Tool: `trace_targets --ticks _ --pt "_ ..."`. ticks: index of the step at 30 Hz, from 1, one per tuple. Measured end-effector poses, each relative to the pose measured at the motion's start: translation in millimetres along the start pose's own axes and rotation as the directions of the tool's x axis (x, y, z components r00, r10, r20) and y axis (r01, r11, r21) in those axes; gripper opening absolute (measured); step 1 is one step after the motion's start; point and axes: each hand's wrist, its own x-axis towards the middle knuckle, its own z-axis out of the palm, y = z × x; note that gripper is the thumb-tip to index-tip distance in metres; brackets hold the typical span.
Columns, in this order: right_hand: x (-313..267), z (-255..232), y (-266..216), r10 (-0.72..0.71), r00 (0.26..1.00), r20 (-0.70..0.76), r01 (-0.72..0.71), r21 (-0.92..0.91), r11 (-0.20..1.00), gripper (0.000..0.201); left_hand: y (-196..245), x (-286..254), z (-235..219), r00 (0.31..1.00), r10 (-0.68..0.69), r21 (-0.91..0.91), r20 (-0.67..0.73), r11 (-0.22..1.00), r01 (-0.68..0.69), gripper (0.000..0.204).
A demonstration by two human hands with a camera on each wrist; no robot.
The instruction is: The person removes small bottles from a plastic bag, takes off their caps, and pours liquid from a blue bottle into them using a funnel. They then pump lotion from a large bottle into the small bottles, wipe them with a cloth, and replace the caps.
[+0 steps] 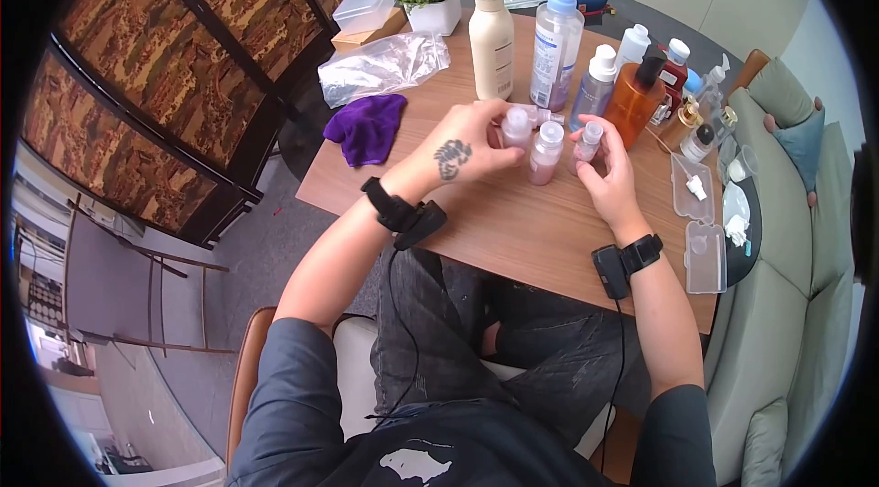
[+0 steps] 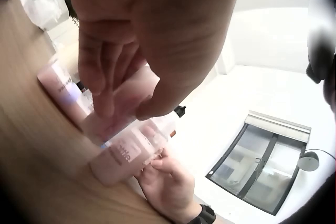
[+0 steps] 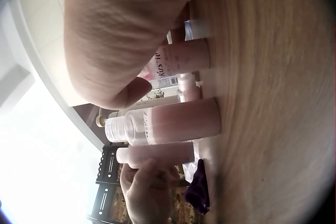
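Note:
My left hand (image 1: 465, 146) grips a small pink bottle (image 1: 515, 128) with a translucent cap, thumb in front and fingers behind. Beside it a second pink bottle (image 1: 543, 167) stands upright on the table between my hands. My right hand (image 1: 612, 183) holds a third, slimmer pink bottle (image 1: 586, 146) between thumb and fingers. Dark lettering shows on that slim bottle (image 3: 181, 58) in the right wrist view. Another pink bottle (image 2: 62, 88) appears behind the held one in the left wrist view.
Behind the hands stand a cream pump bottle (image 1: 492, 48), a clear blue-topped pump bottle (image 1: 555, 48) and an amber bottle (image 1: 632, 107). A purple cloth (image 1: 366, 128) and plastic bag (image 1: 385, 68) lie left. Clear plastic cases (image 1: 705, 256) lie at the right edge.

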Motion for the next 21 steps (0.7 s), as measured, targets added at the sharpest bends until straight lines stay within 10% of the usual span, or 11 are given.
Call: trace_targets --ticks 5,12,21 --pt "-0.5 -1.2 -3.3 -0.005 1.0 -0.003 0.005 -0.002 1.0 0.058 0.7 5.0 -8.9 0.967 -0.021 0.189 0.254 0.982 -0.029 0.045" --pt "-0.1 -1.0 -4.8 0.006 1.0 0.005 -0.006 0.001 1.0 0.057 -41.2 22.7 -7.2 0.984 0.147 0.529 0.104 0.829 -0.18 0.044" --pt "-0.1 -1.6 -3.5 0.034 0.999 0.02 -0.035 0.044 0.998 0.056 -27.8 37.1 -2.6 0.969 -0.053 0.742 0.243 0.654 -0.15 0.03"
